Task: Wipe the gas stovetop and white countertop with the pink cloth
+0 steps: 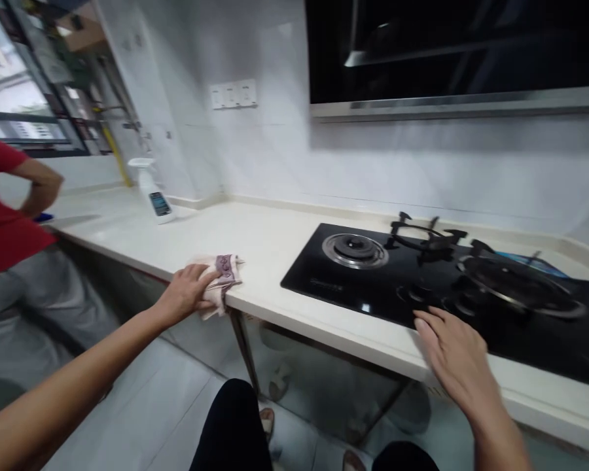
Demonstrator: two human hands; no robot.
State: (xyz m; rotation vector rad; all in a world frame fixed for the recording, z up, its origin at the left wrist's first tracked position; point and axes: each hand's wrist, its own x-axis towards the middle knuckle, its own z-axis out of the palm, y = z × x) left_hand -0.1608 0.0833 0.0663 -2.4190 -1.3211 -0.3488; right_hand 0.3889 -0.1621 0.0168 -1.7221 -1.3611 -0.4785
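Observation:
My left hand (pixel 189 291) holds a pale pink cloth (pixel 220 288) with a purple patterned band. The cloth lies over the counter's front edge, part of it hanging down, and my fingers press on it. Over the front edge of the black gas cooktop (pixel 307 265) is my right hand (pixel 454 350), palm down, fingers extended and nothing in them. Its fingertips are near the control knobs (pixel 417 294); whether they touch the glass I cannot tell. The cooktop's left burner (pixel 356 250) shows its metal ring without a pan support.
A white spray bottle (pixel 152 190) stands on the counter (pixel 255 229) at the left. A black pan support (pixel 429 235) sits tilted on the cooktop behind the right burner (pixel 520 284). A range hood (pixel 451 98) overhangs. At far left stands a person in a red top (pixel 10 203).

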